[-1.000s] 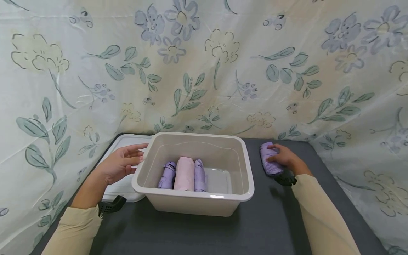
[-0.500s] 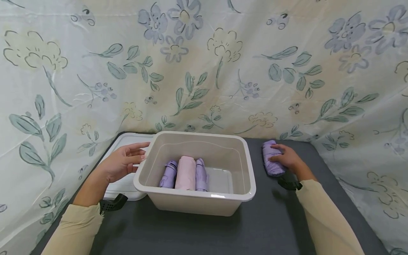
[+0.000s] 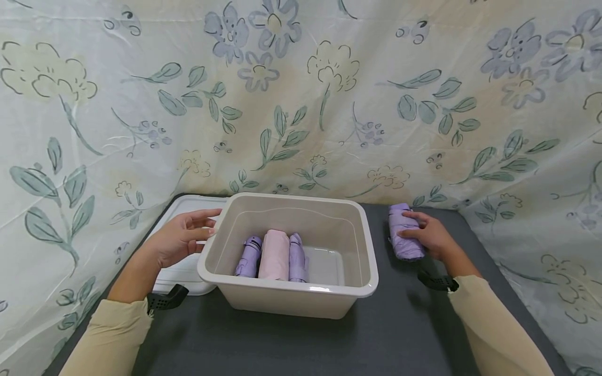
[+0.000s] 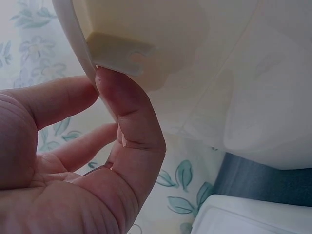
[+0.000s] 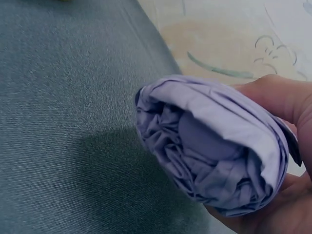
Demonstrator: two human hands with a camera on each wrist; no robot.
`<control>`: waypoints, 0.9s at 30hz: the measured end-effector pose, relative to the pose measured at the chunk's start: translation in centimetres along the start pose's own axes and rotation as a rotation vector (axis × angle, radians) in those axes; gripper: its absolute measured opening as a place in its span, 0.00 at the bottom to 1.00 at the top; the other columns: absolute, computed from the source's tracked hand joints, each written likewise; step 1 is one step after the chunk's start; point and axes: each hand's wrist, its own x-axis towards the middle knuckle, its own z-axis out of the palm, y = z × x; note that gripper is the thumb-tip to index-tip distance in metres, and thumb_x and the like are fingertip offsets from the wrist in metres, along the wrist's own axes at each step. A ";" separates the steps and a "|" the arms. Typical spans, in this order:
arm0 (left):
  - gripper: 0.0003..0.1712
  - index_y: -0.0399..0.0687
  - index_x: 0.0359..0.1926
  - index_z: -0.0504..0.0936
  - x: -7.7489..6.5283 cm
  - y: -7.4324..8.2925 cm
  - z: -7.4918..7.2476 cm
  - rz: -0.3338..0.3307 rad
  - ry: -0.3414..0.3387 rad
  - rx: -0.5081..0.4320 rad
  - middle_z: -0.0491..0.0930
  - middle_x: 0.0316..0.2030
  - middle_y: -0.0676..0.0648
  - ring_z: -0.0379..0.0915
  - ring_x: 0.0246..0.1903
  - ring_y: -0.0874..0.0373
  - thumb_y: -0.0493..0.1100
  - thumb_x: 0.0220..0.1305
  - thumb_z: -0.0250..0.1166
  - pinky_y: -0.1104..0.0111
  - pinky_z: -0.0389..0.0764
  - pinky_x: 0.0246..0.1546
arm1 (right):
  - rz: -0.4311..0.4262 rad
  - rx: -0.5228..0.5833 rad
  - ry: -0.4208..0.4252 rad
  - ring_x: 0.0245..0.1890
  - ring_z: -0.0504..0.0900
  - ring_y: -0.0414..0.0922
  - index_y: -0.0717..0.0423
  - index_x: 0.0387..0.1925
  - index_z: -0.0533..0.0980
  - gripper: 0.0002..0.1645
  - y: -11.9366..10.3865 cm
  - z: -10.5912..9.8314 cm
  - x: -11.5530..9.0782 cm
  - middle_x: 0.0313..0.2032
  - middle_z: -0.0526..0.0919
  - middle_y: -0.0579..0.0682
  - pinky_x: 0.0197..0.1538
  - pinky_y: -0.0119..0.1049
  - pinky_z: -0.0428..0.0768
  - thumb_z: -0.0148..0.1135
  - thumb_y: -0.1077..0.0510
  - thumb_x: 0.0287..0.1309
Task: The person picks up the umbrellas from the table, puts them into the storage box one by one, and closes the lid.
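Note:
My left hand pinches the left rim of a beige plastic bin. In the left wrist view, a thumb and fingers meet at that rim. Over at the right, my right hand grips a rolled purple cloth bundle, with fingers and thumb on either side. Seen end-on in the right wrist view, the bundle has crumpled folds inside a smoother outer wrap. Inside the bin, a pink roll lies between a purple roll on the left and another purple roll on the right.
A white lid lies flat behind my left hand, partly hidden by the bin. The dark grey table extends in front and to the right. A floral curtain hangs along the back and sides.
My right hand has moved slightly right and toward me, and the purple bundle has shifted and tilted up a little with it. The left hand stays at the bin rim.

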 end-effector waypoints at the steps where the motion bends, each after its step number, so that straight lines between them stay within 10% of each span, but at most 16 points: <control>1: 0.38 0.37 0.78 0.57 0.0 0.0 0.0 0.001 0.000 -0.003 0.81 0.47 0.52 0.83 0.45 0.61 0.35 0.72 0.62 0.62 0.88 0.45 | -0.002 0.003 0.001 0.59 0.73 0.59 0.52 0.78 0.59 0.52 -0.1 0.0 -0.2 0.73 0.59 0.74 0.45 0.35 0.82 0.76 0.53 0.58; 27: 0.40 0.38 0.79 0.55 -0.4 0.0 0.3 -0.012 0.014 0.003 0.81 0.46 0.53 0.83 0.45 0.61 0.37 0.73 0.63 0.63 0.87 0.46 | -0.094 0.280 -0.141 0.47 0.83 0.48 0.36 0.72 0.67 0.39 -5.2 0.2 -6.5 0.61 0.67 0.57 0.47 0.46 0.87 0.71 0.59 0.63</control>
